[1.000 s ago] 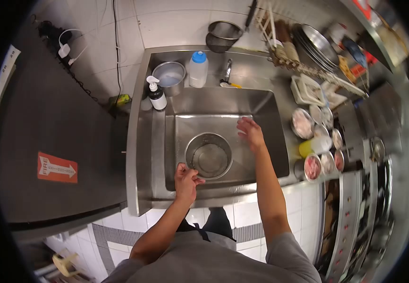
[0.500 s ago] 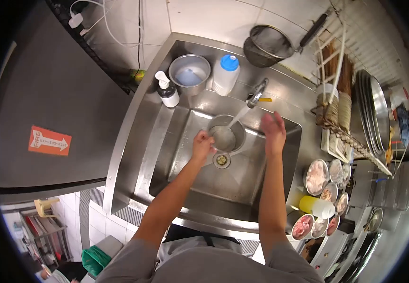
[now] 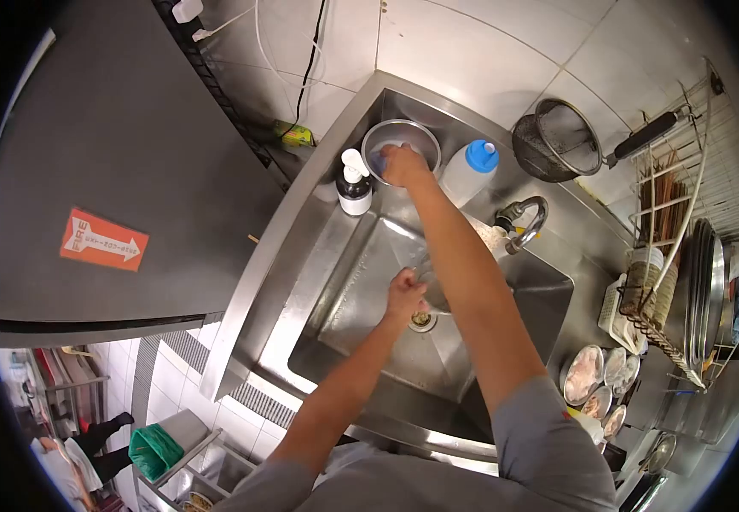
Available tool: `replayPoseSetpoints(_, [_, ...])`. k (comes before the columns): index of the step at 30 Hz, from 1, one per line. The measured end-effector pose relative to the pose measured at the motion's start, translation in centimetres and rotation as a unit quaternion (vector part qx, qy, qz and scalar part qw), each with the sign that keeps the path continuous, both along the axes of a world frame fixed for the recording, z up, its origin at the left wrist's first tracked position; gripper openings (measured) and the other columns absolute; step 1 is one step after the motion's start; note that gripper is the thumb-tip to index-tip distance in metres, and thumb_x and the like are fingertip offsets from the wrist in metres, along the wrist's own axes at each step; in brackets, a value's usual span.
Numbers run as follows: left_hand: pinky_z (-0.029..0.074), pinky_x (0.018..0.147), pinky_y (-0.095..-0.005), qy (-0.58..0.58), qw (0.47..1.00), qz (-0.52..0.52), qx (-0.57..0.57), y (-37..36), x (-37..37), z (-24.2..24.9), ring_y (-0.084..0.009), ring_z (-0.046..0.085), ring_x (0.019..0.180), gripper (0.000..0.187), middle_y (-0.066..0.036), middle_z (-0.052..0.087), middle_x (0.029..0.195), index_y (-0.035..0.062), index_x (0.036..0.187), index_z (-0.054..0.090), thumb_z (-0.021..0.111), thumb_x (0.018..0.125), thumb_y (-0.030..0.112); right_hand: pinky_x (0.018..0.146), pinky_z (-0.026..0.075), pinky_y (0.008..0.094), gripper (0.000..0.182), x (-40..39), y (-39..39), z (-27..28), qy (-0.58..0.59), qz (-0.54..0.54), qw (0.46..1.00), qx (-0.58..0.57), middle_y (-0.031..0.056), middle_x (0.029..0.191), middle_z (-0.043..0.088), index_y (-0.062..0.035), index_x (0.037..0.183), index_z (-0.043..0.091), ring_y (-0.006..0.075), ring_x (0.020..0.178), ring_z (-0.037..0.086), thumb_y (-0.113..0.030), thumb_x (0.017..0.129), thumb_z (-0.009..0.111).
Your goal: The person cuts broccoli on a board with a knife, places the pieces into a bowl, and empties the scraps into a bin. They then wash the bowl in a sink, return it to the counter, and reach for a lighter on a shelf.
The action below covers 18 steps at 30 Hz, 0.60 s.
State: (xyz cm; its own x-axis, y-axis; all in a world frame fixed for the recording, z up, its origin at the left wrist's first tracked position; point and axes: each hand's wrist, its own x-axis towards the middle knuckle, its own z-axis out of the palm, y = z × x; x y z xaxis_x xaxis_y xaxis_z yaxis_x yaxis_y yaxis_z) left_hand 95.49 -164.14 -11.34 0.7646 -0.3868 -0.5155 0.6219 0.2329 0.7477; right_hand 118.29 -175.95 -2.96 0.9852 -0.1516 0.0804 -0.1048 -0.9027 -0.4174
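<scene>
My right hand (image 3: pixel 403 164) reaches into the steel bowl (image 3: pixel 427 135) at the sink's back left corner. Its fingers are curled at a bluish thing (image 3: pixel 376 163) inside, and their tips are partly hidden. Over the drain, my left hand (image 3: pixel 407 293) is closed on the near-left rim of a round metal pot (image 3: pixel 434 294). My right forearm covers most of that pot. Beside the forearm, a pale stream (image 3: pixel 490 235) shows below the faucet (image 3: pixel 530 220).
By the bowl stand a pump bottle (image 3: pixel 354 192) and a blue-capped bottle (image 3: pixel 470 175). A mesh strainer (image 3: pixel 557 141) leans on the tiled wall. Right of the sink (image 3: pixel 352 337) are a wire rack (image 3: pixel 668 205) and several bowls of food (image 3: pixel 582 375). A dark cabinet (image 3: pixel 130 162) stands left.
My right hand has gone from beside the faucet, over the sink, into the back left bowl. My left hand stays at the pot. The camera view has shifted and turned.
</scene>
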Motion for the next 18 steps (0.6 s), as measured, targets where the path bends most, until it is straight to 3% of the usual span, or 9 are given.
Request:
replayPoseSetpoints(1, [0.045,0.034,-0.0278,0.002,1.000,0.000,0.000,1.3,-0.1,-0.2,-0.0095,0.049,0.047,0.027,0.000,0.046,0.066,0.0113,0.073,0.040,0.062,0.081,-0.001,0.092,0.053,0.0437,0.023,0.8,0.3,-0.6,0.061,-0.005,0.996,-0.063,0.0197,0.110,0.068,-0.0045,0.104,0.068,0.0385,0.103,0.066,-0.008,0.085,0.056])
replayPoseSetpoints(5, [0.046,0.034,-0.0275,-0.012,0.998,0.053,0.023,4.9,1.0,-1.3,-0.0095,0.049,0.047,0.028,0.000,0.045,0.067,0.0119,0.074,0.039,0.061,0.080,-0.003,0.091,0.053,0.0450,0.026,1.7,0.7,2.8,0.091,-0.025,0.995,-0.034,0.0220,0.113,0.067,-0.0037,0.107,0.067,0.0392,0.105,0.066,-0.010,0.086,0.053])
replayPoseSetpoints(8, [0.046,0.035,-0.0273,-0.052,0.997,0.040,0.039,5.6,2.4,-1.6,-0.0102,0.050,0.046,0.028,0.000,0.044,0.067,0.0119,0.074,0.038,0.060,0.079,-0.004,0.089,0.053,0.0464,0.026,-1.2,0.4,7.2,0.006,-0.049,0.999,-0.014,0.0222,0.106,0.068,-0.0055,0.107,0.068,0.0394,0.100,0.066,-0.012,0.084,0.058])
replayPoseSetpoints(10, [0.046,0.035,-0.0272,-0.080,0.995,0.035,0.047,6.1,3.1,-1.2,-0.0105,0.050,0.046,0.028,0.000,0.044,0.066,0.0117,0.074,0.038,0.060,0.079,-0.005,0.084,0.054,0.0481,0.024,-5.5,0.1,9.7,-0.178,0.016,0.984,-0.007,0.0217,0.095,0.069,-0.0060,0.102,0.070,0.0395,0.092,0.067,-0.014,0.081,0.063])
replayPoseSetpoints(12, [0.044,0.034,-0.0261,-0.111,0.991,0.023,0.070,5.4,4.1,-0.4,-0.0103,0.050,0.049,0.027,0.000,0.044,0.066,0.0119,0.073,0.038,0.059,0.079,-0.004,0.079,0.053,0.0496,0.023,-11.7,-0.9,9.1,-0.141,0.052,0.989,-0.003,0.0214,0.090,0.068,-0.0062,0.098,0.071,0.0395,0.086,0.066,-0.017,0.078,0.066])
replayPoseSetpoints(14, [0.047,0.038,-0.0289,-0.121,0.988,-0.004,0.099,4.6,4.5,0.7,-0.0109,0.052,0.053,0.024,-0.002,0.044,0.066,0.0105,0.074,0.039,0.058,0.078,-0.003,0.084,0.053,0.0479,0.031,-17.7,-1.8,6.6,0.069,0.038,0.997,-0.001,0.0201,0.091,0.067,-0.0102,0.106,0.071,0.0413,0.092,0.064,-0.017,0.076,0.065])
replayPoseSetpoints(15, [0.050,0.043,-0.0317,-0.131,0.982,-0.026,0.132,4.4,4.8,1.3,-0.0114,0.053,0.056,0.021,-0.003,0.045,0.067,0.0091,0.075,0.041,0.058,0.077,-0.002,0.089,0.051,0.0471,0.032,-21.0,-2.0,3.8,0.060,0.033,0.997,0.027,0.0212,0.105,0.066,-0.0071,0.106,0.070,0.0398,0.101,0.062,-0.016,0.076,0.065])
replayPoseSetpoints(16, [0.050,0.043,-0.0317,-0.139,0.981,-0.018,0.133,3.7,4.8,0.4,-0.0114,0.053,0.056,0.021,-0.003,0.045,0.067,0.0091,0.075,0.041,0.058,0.077,-0.002,0.096,0.048,0.0461,0.038,-22.4,-3.1,-1.0,0.144,0.085,0.985,0.038,0.0230,0.119,0.063,-0.0038,0.114,0.064,0.0386,0.112,0.059,-0.017,0.079,0.065])
replayPoseSetpoints(18, [0.055,0.060,-0.0380,-0.366,0.894,-0.068,0.248,1.3,4.4,-2.6,-0.0202,0.058,0.062,0.014,-0.010,0.052,0.069,0.0052,0.080,0.047,0.059,0.075,0.003,0.099,0.047,0.0446,0.046,-26.0,-3.3,-6.7,0.210,0.130,0.891,0.382,0.0241,0.124,0.062,-0.0021,0.123,0.057,0.0390,0.116,0.058,-0.018,0.081,0.066])
